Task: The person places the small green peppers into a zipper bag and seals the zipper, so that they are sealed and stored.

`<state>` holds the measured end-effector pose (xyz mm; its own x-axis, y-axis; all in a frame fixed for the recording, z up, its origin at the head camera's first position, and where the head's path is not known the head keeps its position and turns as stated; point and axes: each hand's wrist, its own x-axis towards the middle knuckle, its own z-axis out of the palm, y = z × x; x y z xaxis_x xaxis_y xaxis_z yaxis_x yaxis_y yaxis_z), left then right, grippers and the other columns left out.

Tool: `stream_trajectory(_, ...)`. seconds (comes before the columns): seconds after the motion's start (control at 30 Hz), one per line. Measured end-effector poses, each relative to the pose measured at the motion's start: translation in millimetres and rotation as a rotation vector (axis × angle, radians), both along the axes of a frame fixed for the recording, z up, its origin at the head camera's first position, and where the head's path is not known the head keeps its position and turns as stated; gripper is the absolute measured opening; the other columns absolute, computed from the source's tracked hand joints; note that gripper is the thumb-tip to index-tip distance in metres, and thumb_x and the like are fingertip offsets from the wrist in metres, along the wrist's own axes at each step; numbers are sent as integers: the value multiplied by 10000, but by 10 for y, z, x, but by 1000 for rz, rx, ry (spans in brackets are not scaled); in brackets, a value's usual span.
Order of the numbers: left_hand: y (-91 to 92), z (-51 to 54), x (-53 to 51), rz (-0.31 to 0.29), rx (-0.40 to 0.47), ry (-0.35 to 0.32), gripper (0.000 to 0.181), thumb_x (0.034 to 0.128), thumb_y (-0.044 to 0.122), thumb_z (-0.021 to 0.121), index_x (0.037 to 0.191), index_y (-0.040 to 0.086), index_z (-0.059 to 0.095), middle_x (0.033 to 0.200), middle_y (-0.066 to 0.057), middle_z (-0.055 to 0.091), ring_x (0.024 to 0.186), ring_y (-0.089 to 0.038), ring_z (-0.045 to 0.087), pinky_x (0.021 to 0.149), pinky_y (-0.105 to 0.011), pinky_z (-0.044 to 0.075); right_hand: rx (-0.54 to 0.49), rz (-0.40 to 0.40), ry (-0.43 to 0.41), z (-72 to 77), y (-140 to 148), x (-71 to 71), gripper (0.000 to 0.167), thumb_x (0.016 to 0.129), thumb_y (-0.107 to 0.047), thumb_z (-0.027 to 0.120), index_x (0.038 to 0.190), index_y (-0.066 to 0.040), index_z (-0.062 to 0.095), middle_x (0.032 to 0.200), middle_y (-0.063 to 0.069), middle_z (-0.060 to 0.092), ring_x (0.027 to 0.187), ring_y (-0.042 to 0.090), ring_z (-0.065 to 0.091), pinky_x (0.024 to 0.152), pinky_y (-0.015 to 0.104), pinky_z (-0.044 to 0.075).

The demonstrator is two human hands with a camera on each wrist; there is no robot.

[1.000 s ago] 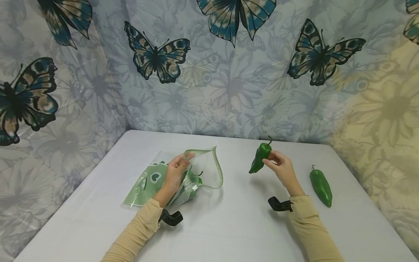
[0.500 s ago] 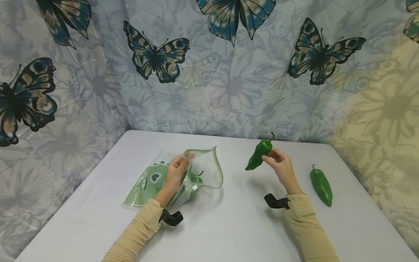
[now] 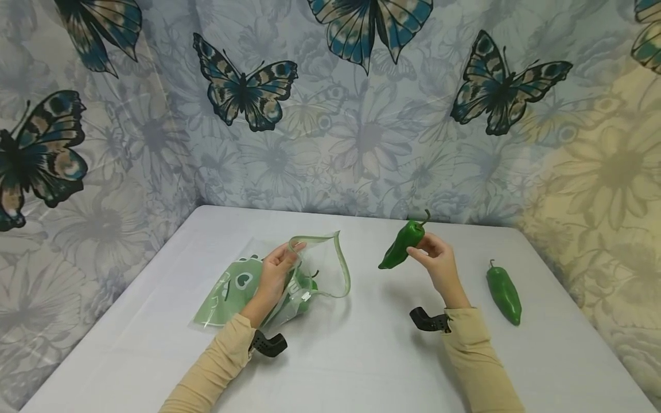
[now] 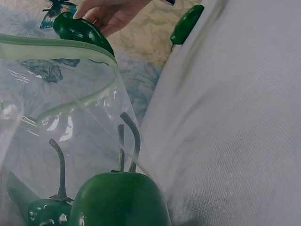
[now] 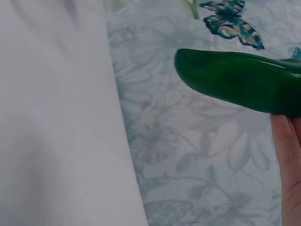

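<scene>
My left hand [image 3: 273,278] pinches the rim of a clear zip bag [image 3: 219,304] with a green printed front. The bag lies on the table, its green-edged mouth spread wide toward the right. Inside, the left wrist view shows green peppers [image 4: 120,202] with upright stems. My right hand [image 3: 439,269] grips a glossy long green pepper [image 3: 403,245] between thumb and fingers, above the table and to the right of the bag mouth. Its tip points left and down, its stem up and right. In the right wrist view, fingertips [image 5: 282,127] touch the pepper's underside.
Another green pepper [image 3: 503,293] lies on the white table [image 3: 356,367], right of my right hand. A butterfly-print cloth [image 3: 361,143] hangs behind the table. Each wrist wears a black camera mount [image 3: 427,320].
My right hand has carried the pepper a little to the left, toward the bag, and the pepper has tilted more level. The left hand and bag stay put.
</scene>
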<state>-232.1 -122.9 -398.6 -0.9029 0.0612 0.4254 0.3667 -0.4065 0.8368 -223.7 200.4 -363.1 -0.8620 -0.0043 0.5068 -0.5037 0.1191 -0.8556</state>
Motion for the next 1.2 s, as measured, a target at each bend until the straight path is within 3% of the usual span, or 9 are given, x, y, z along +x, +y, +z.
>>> stream_trajectory(0.13, 4, -10, -2, 8, -7, 7, 510, 736, 349, 691, 1115, 33, 561, 1020, 19, 644, 1209, -204, 388, 1019, -400, 221, -6, 37, -3, -51, -54, 23, 219, 793, 41, 647, 993, -41, 618, 821, 8, 582, 809, 131, 569, 701, 222, 481)
stream_trajectory(0.47, -9, 5, -2, 15, 8, 7, 470, 746, 304, 695, 1118, 41, 579, 1012, 18, 646, 1163, -166, 441, 1013, -395, 235, -76, 113, 35, -56, -186, 51, 262, 759, 139, 619, 948, -40, 609, 846, 27, 581, 783, 132, 565, 684, 230, 498)
stream_trajectory(0.67, -31, 27, -15, 22, 11, 36, 608, 732, 331, 693, 1164, -64, 527, 1002, 15, 650, 1141, -170, 461, 1010, -424, 230, -126, 164, 42, -36, -294, 117, 251, 749, 166, 581, 904, -29, 554, 942, 65, 546, 846, 149, 557, 705, 235, 493)
stream_trajectory(0.87, -46, 81, 25, -8, -25, 49, 515, 776, 286, 671, 1147, -47, 539, 1033, 10, 640, 1174, -188, 431, 1012, -424, 231, -158, 197, 56, -18, -385, 165, 330, 732, 198, 560, 923, -71, 547, 975, 47, 550, 880, 149, 559, 719, 232, 490)
stream_trajectory(1.03, -28, 111, 40, -8, -32, 30, 413, 776, 278, 676, 1103, 43, 583, 1029, 11, 642, 1171, -189, 435, 1011, -428, 231, -140, 204, 31, -18, -448, 180, 356, 741, 193, 564, 998, -45, 507, 1009, 43, 537, 891, 131, 556, 727, 230, 488)
stream_trajectory(1.2, -11, 102, 58, -10, -30, 18, 335, 792, 242, 665, 1078, 84, 594, 1024, 19, 643, 1182, -178, 422, 1015, -425, 222, -132, 251, 58, -43, -497, 193, 480, 756, 194, 561, 1201, 95, 412, 1070, 83, 506, 909, 146, 557, 711, 223, 488)
